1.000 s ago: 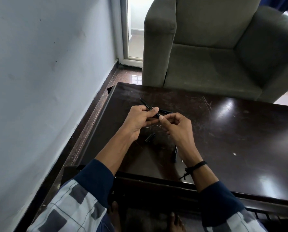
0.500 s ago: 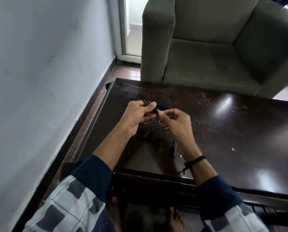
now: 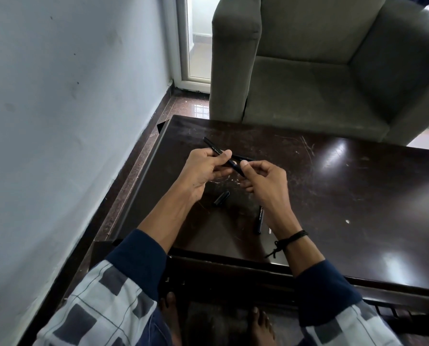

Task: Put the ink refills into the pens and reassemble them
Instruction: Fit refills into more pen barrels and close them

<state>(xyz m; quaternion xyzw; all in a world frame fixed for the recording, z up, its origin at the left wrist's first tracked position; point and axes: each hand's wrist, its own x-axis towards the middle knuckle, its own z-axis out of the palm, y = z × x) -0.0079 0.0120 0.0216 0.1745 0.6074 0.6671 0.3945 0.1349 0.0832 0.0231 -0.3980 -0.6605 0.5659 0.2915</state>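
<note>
Head view: one black pen barrel is held above the dark table, between both hands. Left hand is closed around the barrel's middle, thumb on top. Right hand is pinched, thumb and forefinger, on the near end of the barrel; what exactly is under the fingertips (refill tip or front section) cannot be told.

Orientation: the barrel's long axis runs diagonally, from far-left to near-right. The far end projects past the left hand toward the wall side and the armchair; the near end points into the right hand's pinch. Barrel is roughly level, slightly raised at the far end.

Progress, as judged: this pen appears to be mid-assembly, with the near end being fitted or tightened. Work is not finished. Left on the table: a short black cap-like piece beneath the hands, a second black barrel lying near the right wrist, with its long axis almost straight toward the viewer, and a small pale piece just beside it, possibly a refill end. Another dark part is partly seen behind the fingers; its identity is unclear. At least one further pen is judged to remain.
</note>
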